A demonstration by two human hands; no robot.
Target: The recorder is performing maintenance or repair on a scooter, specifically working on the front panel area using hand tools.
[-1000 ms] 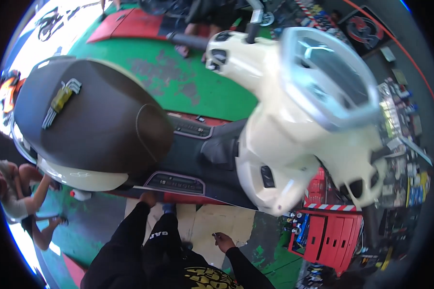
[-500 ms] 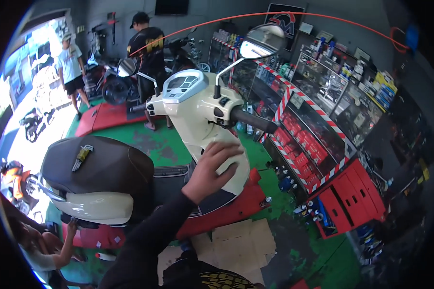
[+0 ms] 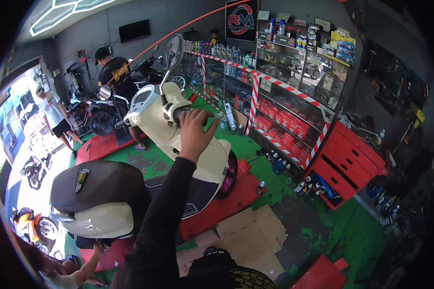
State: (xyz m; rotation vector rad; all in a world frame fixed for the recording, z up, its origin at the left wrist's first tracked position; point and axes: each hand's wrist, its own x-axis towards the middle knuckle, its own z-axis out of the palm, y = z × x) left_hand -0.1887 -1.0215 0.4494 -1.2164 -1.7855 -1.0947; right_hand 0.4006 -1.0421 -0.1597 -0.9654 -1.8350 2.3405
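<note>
A cream scooter stands before me on a red platform. My left hand is closed around its right handlebar grip, back of the hand toward me and thumb on the right side. The fingers cover most of the grip. Above them rises a round mirror on a thin stem, while the other mirror is farther left. On the dark brown seat lies a hex key set in a yellowish holder. My right hand is out of view.
At the lower left a crouching person's hand touches the scooter's rear. Two others stand farther back, near a second motorcycle. Glass display cases and a red tool cabinet line the right. Flattened cardboard covers floor nearby.
My left hand has gone from open beside the front panel up onto the handlebar grip. The handlebar has turned, and the front wheel now shows. My view has shifted too.
</note>
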